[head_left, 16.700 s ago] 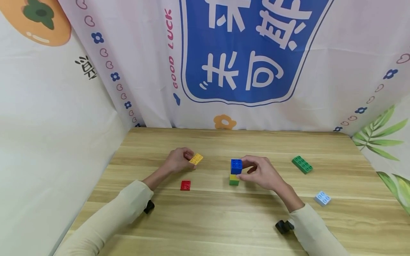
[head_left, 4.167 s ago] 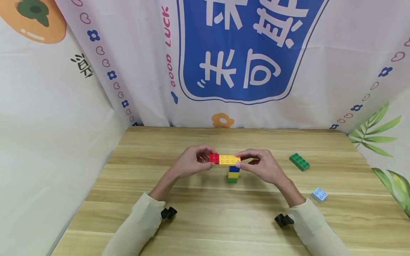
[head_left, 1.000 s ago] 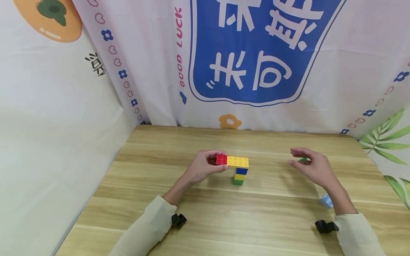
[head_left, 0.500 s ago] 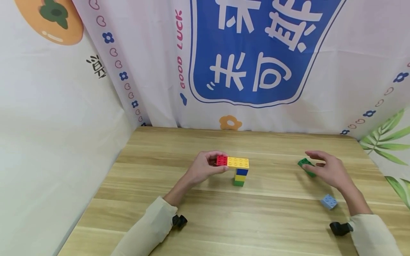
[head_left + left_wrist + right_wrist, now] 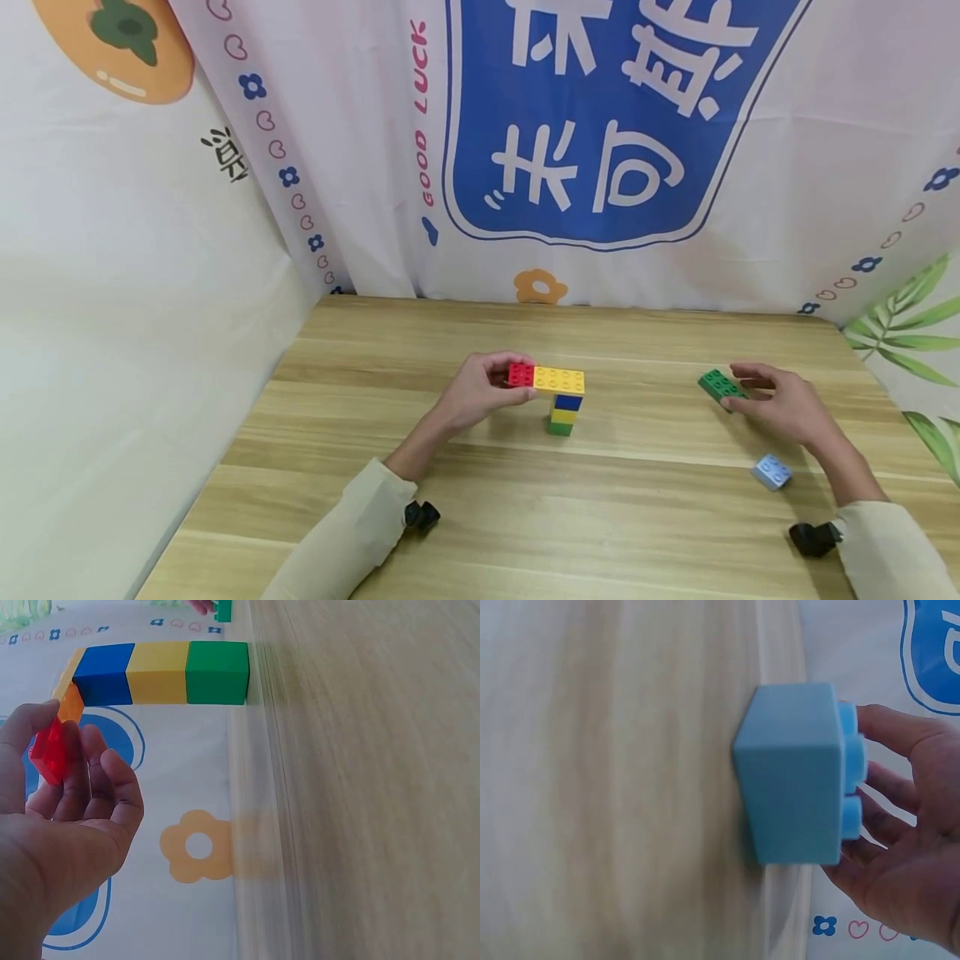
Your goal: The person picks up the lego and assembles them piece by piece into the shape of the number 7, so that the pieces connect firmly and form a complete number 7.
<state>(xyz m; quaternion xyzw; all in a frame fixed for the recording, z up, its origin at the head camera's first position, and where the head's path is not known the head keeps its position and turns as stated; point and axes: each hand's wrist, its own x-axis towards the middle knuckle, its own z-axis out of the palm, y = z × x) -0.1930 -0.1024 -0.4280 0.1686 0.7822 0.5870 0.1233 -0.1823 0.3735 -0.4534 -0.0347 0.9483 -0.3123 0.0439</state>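
Observation:
In the head view my left hand [image 5: 483, 392] pinches the red brick [image 5: 521, 375] between thumb and fingers. The red brick sits against the left end of a flat yellow plate [image 5: 558, 380]. That plate rests on a small tower of a blue brick [image 5: 567, 402], a yellow brick [image 5: 563, 416] and a green brick [image 5: 560, 429], overhanging to the left. The left wrist view shows the red brick [image 5: 51, 754] held at the fingertips. On the right, my right hand [image 5: 783, 404] pinches the right end of a long dark green brick [image 5: 720, 386], low at the table.
A light blue brick [image 5: 772, 472] lies on the wooden table [image 5: 600, 517] in front of the right hand; in the right wrist view this light blue brick [image 5: 795, 780] hides the fingertips. A printed cloth [image 5: 360, 208] hangs behind the table.
The right hand has left the yellow plate, moved right to the long green brick and closed on its end. The left hand still holds the red brick; earlier it held the yellow plate.

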